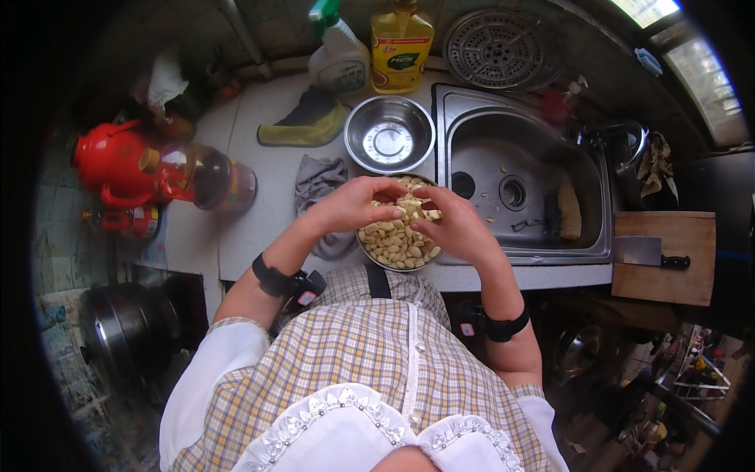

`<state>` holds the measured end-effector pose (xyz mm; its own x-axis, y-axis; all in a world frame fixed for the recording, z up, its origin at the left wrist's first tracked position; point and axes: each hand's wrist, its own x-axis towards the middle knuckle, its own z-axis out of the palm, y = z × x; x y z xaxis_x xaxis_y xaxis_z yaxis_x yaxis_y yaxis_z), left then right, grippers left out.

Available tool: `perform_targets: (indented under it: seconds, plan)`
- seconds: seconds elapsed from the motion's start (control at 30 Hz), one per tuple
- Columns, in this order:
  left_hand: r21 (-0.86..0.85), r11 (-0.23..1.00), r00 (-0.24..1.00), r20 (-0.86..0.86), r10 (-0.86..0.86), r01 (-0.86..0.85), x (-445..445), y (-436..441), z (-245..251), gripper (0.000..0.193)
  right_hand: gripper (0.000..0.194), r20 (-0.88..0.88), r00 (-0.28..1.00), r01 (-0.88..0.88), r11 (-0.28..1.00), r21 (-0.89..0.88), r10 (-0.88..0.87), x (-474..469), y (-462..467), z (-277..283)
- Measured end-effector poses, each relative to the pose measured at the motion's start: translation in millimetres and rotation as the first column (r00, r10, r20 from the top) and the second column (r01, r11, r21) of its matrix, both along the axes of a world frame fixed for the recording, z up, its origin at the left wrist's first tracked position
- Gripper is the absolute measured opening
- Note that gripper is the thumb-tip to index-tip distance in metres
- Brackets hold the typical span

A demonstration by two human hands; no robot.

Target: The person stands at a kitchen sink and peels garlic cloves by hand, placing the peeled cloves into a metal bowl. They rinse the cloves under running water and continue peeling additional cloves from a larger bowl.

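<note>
A round bowl [367, 258] of pale oval seeds or nuts [396, 242] stands at the counter's front edge, before my body. Over its left rim is my left hand [361, 203], thumb and fingers curved above the pieces. My right hand [459, 224] comes in from the other side, its fingertips close to those of the left. Pale pieces show between the two hands; whether any are pinched in the fingers is unclear. Just behind, an empty stainless steel bowl [389, 134] sits beside the sink. A crumpled grey cloth [321, 180] lies partly beneath my left forearm.
Right of the bowls is a steel sink [472, 141] with a few stray pieces in it. A cleaver [646, 252] lies on a wooden board [660, 289]. Behind stand a spray bottle [341, 62] and a yellow bottle [401, 53]. A red thermos [112, 162] is at left.
</note>
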<state>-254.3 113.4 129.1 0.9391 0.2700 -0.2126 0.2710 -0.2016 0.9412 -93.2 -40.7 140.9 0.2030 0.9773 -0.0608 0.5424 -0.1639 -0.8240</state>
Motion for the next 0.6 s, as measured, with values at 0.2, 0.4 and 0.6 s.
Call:
perform_targets:
  seconds: [0.2,0.4,0.6]
  plan:
    - [0.440,0.889,0.985,-0.157,-0.065,0.129,-5.1,-4.7,-14.8,0.059,0.068,0.362,0.923,-0.059,0.977,-0.205,0.132,-9.4,-1.3,-22.6]
    - [0.627,0.754,0.974,-0.213,-0.077,0.196,-0.3,-26.2,-38.9,0.083,0.063,0.509,0.857,-0.037,0.994,-0.099,0.083,-27.1,10.6,-55.6]
    - [0.520,0.841,0.982,-0.178,-0.065,0.150,11.6,-9.1,-30.2,0.053,0.045,0.282,0.959,0.005,0.995,-0.095,0.022,-11.0,20.6,-48.0]
